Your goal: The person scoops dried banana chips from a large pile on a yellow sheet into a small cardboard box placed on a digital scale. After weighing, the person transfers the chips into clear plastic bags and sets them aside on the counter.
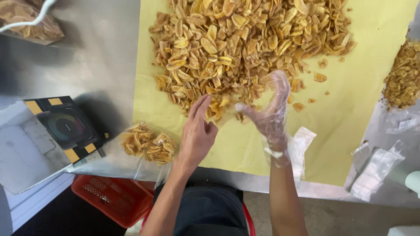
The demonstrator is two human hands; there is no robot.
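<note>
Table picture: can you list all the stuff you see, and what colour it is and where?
Chip pile: one, golden, on the yellow paper.
Yellow paper: one sheet, covering the metal table.
Clear bag of chips: one, golden chips inside, left of the paper.
Second chip heap: one, golden, right edge.
Bagged chips: one, top left corner.
Scale: one, grey and black with yellow stripes, left.
Empty clear bags: several, bottom right.
Red basket: one, under the table.
Left hand: bare, at the pile's edge.
Right hand: in a clear plastic glove, reaching into chips.
</note>
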